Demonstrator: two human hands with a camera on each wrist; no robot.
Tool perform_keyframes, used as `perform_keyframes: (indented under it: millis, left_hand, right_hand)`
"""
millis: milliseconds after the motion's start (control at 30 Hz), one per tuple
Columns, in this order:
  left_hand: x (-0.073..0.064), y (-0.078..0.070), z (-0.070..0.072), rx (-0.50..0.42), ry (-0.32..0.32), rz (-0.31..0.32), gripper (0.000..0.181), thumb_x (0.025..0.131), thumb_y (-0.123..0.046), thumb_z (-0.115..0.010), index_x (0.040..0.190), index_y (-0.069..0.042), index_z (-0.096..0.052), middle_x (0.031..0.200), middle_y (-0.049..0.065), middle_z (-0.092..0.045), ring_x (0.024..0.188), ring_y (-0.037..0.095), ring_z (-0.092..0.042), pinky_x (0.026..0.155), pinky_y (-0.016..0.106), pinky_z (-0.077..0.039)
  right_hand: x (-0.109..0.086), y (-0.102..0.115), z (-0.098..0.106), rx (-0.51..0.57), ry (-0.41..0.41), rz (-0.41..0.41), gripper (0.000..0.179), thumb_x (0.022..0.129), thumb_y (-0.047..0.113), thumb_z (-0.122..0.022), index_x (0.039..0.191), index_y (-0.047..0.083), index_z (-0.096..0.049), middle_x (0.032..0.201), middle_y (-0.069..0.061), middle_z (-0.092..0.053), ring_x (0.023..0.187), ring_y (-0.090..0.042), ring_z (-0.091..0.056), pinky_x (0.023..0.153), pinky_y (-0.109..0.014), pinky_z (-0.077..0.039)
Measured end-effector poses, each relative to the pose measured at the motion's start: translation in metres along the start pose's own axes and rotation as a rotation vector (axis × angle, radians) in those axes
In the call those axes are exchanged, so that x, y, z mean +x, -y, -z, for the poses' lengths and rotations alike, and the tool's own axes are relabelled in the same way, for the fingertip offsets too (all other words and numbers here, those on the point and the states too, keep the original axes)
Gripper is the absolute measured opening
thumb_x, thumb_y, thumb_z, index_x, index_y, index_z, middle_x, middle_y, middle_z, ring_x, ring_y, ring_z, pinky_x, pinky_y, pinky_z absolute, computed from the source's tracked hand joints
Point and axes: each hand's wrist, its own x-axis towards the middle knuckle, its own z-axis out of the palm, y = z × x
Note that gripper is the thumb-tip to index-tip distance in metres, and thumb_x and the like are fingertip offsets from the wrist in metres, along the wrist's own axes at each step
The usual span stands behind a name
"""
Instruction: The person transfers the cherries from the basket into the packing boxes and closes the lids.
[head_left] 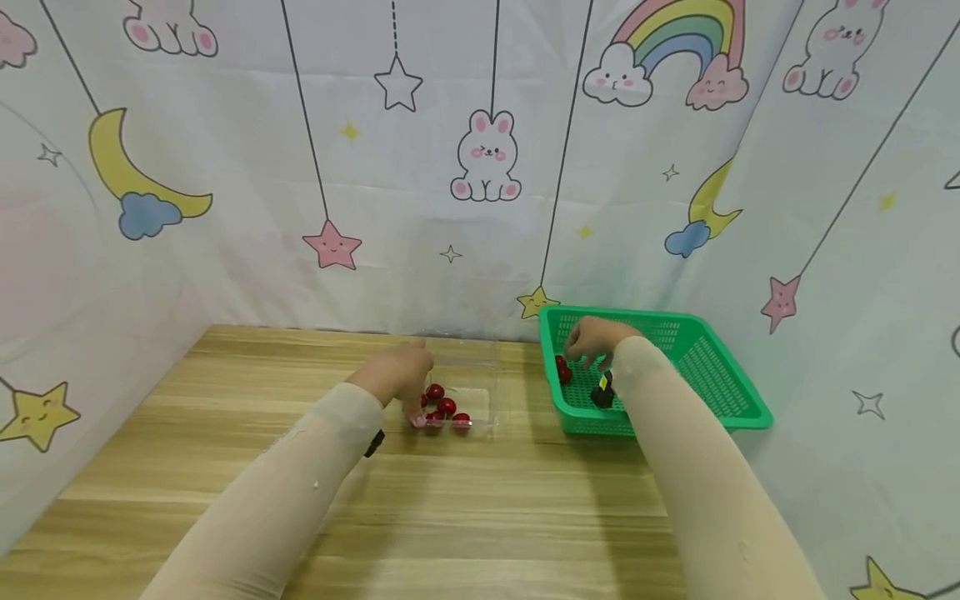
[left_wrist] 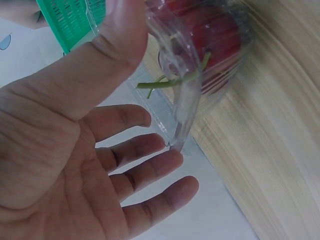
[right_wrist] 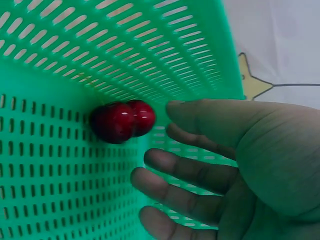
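Note:
A clear plastic box with its transparent lid raised at the back holds several dark red cherries. My left hand holds the box's left side, with the thumb along one end of the rim and fingertips at the other. In the left wrist view, green stems stick out over the rim. My right hand is inside the green basket, fingers spread and nothing between them. Close beyond its fingertips, two cherries lie together in a corner of the basket.
The box and basket stand side by side on a wood-grain table, the basket on the right. A white patterned cloth hangs behind and to both sides. A black wrist device shows beneath the right forearm.

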Motion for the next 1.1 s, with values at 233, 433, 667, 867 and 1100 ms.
perform_keyframes:
  millis: [233, 433, 667, 867, 1100]
  left_hand:
    - [0.001, 0.001, -0.001, 0.012, 0.003, -0.006, 0.090, 0.073, -0.036, -0.110, 0.146, 0.000, -0.072, 0.148, 0.018, -0.059, 0.132, 0.037, -0.067, 0.114, 0.054, -0.062]
    - [0.001, 0.001, 0.000, 0.013, 0.009, -0.002, 0.090, 0.073, -0.036, -0.109, 0.146, -0.001, -0.072, 0.148, 0.018, -0.059, 0.133, 0.036, -0.066, 0.114, 0.053, -0.062]
    - [0.000, 0.001, 0.000, 0.006, 0.007, -0.005, 0.088, 0.073, -0.035, -0.110, 0.144, -0.001, -0.073, 0.142, 0.016, -0.060, 0.130, 0.035, -0.064, 0.113, 0.053, -0.063]
    - [0.001, 0.001, 0.000, 0.011, 0.006, -0.009, 0.087, 0.072, -0.036, -0.110, 0.143, -0.001, -0.073, 0.140, 0.015, -0.059, 0.128, 0.033, -0.064, 0.112, 0.052, -0.063]
    - [0.002, 0.002, 0.000, 0.010, 0.009, -0.006, 0.089, 0.073, -0.036, -0.109, 0.145, -0.001, -0.072, 0.141, 0.015, -0.059, 0.129, 0.033, -0.064, 0.112, 0.052, -0.063]
  right_hand:
    - [0.010, 0.000, -0.008, 0.026, 0.057, -0.014, 0.047, 0.111, 0.019, -0.074, 0.155, 0.005, -0.069, 0.168, -0.022, -0.059, 0.127, -0.036, -0.077, 0.098, -0.053, -0.070]
    - [0.012, 0.002, -0.008, 0.005, 0.071, -0.017, 0.041, 0.112, 0.020, -0.073, 0.150, 0.005, -0.073, 0.164, -0.023, -0.063, 0.124, -0.036, -0.079, 0.093, -0.048, -0.072]
    - [0.016, -0.003, -0.010, -0.100, 0.094, 0.001, 0.024, 0.111, 0.022, -0.075, 0.131, 0.010, -0.083, 0.144, -0.016, -0.077, 0.115, -0.031, -0.083, 0.092, -0.043, -0.071]
    - [0.015, -0.006, -0.016, -0.099, 0.085, -0.003, 0.013, 0.110, 0.019, -0.077, 0.117, 0.011, -0.084, 0.127, -0.008, -0.081, 0.107, -0.027, -0.083, 0.089, -0.042, -0.071]
    - [0.014, -0.004, -0.010, -0.078, 0.070, -0.001, 0.022, 0.111, 0.018, -0.073, 0.127, 0.007, -0.084, 0.139, -0.015, -0.079, 0.109, -0.028, -0.082, 0.090, -0.041, -0.071]
